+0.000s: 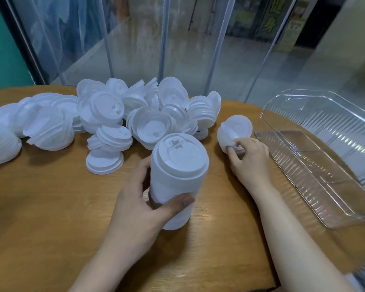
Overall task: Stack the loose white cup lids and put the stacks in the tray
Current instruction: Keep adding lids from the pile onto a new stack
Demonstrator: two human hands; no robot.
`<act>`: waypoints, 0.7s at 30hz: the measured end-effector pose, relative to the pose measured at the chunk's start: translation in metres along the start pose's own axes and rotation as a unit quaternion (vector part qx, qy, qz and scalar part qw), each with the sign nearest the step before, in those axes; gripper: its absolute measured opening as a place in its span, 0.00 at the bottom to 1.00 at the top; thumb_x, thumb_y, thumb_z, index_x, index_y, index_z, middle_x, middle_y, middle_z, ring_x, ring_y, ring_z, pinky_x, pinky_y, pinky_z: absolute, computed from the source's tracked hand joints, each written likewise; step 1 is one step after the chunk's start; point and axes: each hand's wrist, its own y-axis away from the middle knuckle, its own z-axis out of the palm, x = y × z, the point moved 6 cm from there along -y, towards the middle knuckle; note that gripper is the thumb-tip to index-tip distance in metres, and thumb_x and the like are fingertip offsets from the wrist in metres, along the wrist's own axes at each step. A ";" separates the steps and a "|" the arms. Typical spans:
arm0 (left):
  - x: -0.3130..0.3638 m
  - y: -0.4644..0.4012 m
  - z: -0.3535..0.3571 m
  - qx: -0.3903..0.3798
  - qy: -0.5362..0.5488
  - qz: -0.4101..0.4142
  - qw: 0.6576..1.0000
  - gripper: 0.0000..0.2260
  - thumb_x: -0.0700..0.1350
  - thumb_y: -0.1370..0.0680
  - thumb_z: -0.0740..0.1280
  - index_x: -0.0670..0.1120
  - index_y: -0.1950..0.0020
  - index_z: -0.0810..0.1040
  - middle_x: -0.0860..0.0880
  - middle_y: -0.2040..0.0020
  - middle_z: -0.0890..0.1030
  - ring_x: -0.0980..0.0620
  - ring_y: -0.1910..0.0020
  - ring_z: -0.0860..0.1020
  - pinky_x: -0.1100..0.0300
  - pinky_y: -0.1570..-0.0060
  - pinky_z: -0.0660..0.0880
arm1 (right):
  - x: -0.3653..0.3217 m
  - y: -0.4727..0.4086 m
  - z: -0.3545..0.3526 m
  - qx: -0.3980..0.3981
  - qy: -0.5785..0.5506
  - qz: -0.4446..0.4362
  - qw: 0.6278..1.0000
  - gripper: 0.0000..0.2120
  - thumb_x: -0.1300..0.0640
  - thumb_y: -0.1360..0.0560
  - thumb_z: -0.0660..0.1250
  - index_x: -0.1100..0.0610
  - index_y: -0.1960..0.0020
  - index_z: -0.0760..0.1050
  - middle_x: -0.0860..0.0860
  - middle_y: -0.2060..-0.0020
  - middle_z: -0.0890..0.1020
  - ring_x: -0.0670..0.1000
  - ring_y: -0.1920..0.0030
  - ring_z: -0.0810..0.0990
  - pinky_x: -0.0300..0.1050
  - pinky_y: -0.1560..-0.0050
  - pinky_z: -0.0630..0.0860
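Rounded wooden tabletop, warm brown grain. Beyond its far edge: clear plastic strip curtain with grey floor behind. Teal wall at far left. Diffuse, even light.

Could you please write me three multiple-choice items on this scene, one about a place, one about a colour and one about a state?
1. Where does the clear plastic tray lie on the round wooden table?
A. on the person's right
B. on the person's left
C. under the lid pile

2. What colour are the loose plastic cup lids?
A. black
B. white
C. red

3. What is the left hand doing?
A. lying flat on the table
B. reaching into the tray
C. gripping a tall stack of white lids

Answers: 1 A, the tray lies beyond the right hand, at the table's right edge. 2 B, every lid in the pile is white. 3 C, its fingers and thumb curl round the stack.
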 end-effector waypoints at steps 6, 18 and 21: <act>0.001 -0.001 0.004 0.001 0.006 0.006 1.000 0.35 0.61 0.38 0.79 0.61 0.32 0.76 0.62 0.40 0.83 0.62 0.39 0.80 0.72 0.46 0.74 | -0.016 0.007 -0.018 0.003 -0.139 0.038 0.990 0.15 0.54 0.24 0.75 0.53 0.62 0.70 0.43 0.66 0.76 0.50 0.60 0.72 0.47 0.51 0.69; 0.002 -0.001 0.003 -0.002 0.002 0.003 1.000 0.35 0.62 0.39 0.79 0.60 0.32 0.76 0.63 0.40 0.83 0.62 0.39 0.80 0.74 0.47 0.74 | -0.018 0.018 -0.029 -0.047 -0.286 0.132 0.948 0.09 0.57 0.21 0.72 0.53 0.42 0.78 0.52 0.59 0.87 0.47 0.60 0.83 0.42 0.55 0.76; 0.001 -0.001 0.004 -0.004 0.007 0.001 1.000 0.35 0.61 0.39 0.79 0.60 0.32 0.76 0.63 0.40 0.83 0.63 0.39 0.80 0.74 0.46 0.74 | -0.010 0.019 -0.027 -0.040 -0.214 0.128 0.968 0.17 0.57 0.21 0.71 0.48 0.33 0.75 0.48 0.62 0.82 0.40 0.65 0.76 0.33 0.58 0.72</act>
